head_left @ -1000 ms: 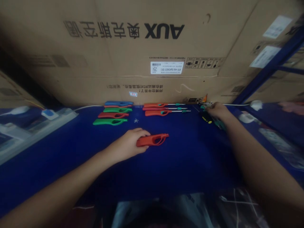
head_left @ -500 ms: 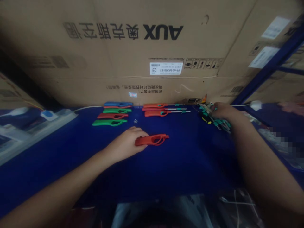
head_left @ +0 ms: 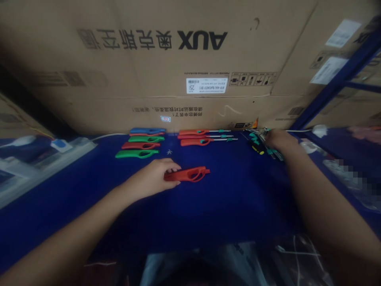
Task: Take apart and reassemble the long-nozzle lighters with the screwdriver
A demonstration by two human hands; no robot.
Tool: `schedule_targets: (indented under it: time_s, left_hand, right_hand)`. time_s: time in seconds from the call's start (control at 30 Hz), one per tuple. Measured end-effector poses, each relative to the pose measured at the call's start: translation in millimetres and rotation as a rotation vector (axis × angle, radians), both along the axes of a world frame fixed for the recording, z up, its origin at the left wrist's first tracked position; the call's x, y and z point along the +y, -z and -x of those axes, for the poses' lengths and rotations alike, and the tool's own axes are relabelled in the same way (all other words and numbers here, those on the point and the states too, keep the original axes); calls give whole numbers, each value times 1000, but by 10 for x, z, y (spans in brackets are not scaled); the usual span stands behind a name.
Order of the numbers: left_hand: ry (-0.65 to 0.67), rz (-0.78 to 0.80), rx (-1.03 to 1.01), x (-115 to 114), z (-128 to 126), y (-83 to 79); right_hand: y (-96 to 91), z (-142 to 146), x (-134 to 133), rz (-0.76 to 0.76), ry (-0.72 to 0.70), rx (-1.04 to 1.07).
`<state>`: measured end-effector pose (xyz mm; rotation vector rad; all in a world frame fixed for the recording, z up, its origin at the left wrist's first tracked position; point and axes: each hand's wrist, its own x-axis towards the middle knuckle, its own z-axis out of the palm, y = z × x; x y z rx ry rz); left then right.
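Observation:
My left hand (head_left: 159,174) is closed around the rear end of a red lighter handle (head_left: 189,174), an empty-looking shell with a trigger loop at its right end, over the blue table. My right hand (head_left: 278,141) reaches into a pile of metal lighter rods with green triggers (head_left: 256,137) at the back right. Its fingertips are hidden and blurred, so their grip does not show. A yellow-and-black screwdriver (head_left: 257,149) lies beside the pile. Red lighters with metal rods (head_left: 195,142) lie in a stack between the hands, farther back.
Green, red and blue lighter handles (head_left: 137,153) lie in a row at the back left. Tiny pale parts (head_left: 169,151) lie near them. A large cardboard box (head_left: 149,83) stands behind the blue table (head_left: 226,206). A blue post (head_left: 336,75) rises at the right.
My left hand has shifted slightly left with the red lighter handle, its fingers lifted a little. My right hand has moved slightly left over the pile, and some rods there have shifted.

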<state>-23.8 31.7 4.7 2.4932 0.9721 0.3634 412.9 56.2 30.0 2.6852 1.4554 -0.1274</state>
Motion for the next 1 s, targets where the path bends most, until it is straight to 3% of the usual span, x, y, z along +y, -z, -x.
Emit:
schedule_targets:
  time_s: [0.2,0.47,0.63,0.83,0.93,1.0]
  left_hand:
    - [0,19,13,-39,-17,-63]
    - [-24,-11,-88,-73,-52,-82]
    - [-11,3,-111,-109,-97,-48]
    - [-1,16,-102,-103,-118,4]
    - [-5,10,-111,-90,-113,9]
    - [-7,-1,-102,-87,-110,12]
  right_hand:
    - [-93,75,-29,-93,-11,-1]
    - [20,53,21,-85,-69,51]
    - [-72,222,-56,-245,-121,24]
    - [12,731,-85,-389,-462,87]
    - [124,1012,-175,-413,-953,276]
    - [181,1163,-257,-326,-1176,441]
